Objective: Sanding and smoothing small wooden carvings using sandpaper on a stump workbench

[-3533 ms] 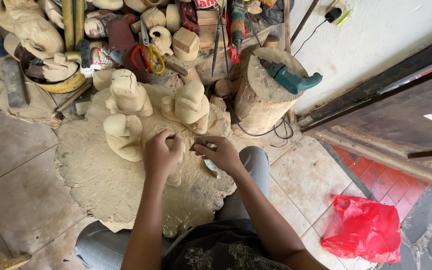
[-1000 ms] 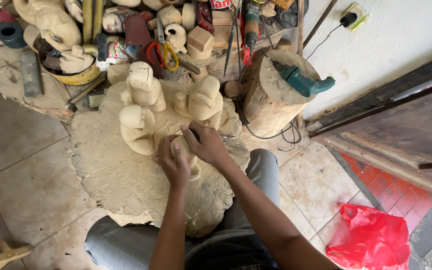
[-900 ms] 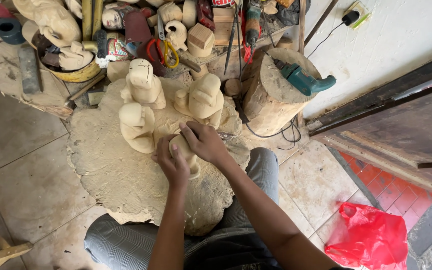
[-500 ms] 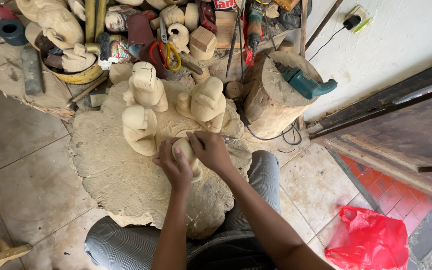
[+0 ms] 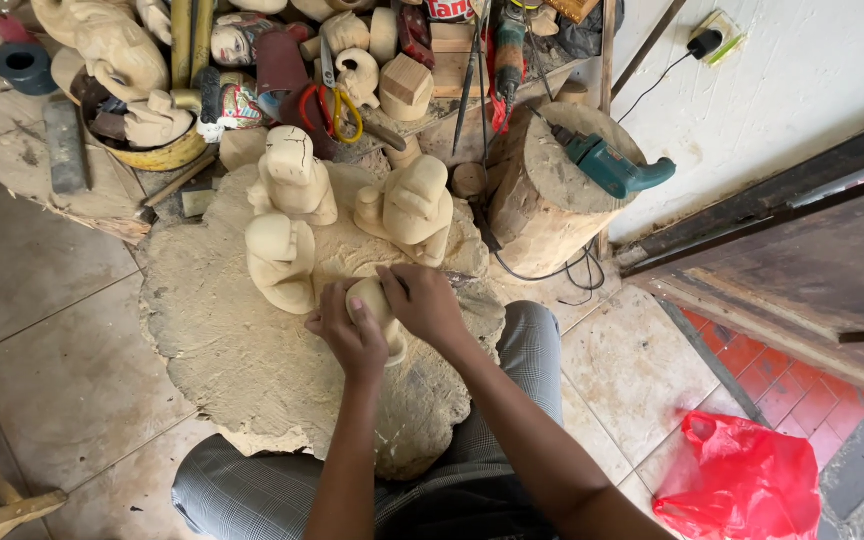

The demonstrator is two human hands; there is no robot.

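The small pale wooden carving (image 5: 380, 312) lay on the slab tabletop (image 5: 242, 380), its long axis running away from me toward three larger figures (image 5: 287, 262). My left hand (image 5: 347, 335) and right hand (image 5: 427, 305) closed their fingers around it.

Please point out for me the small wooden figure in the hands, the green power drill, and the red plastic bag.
small wooden figure (image 5: 372, 298): head view, on its pale top between the two hands.
green power drill (image 5: 612, 168): head view, on its body, on the stump.
red plastic bag (image 5: 742, 480): head view, on its crumpled middle.
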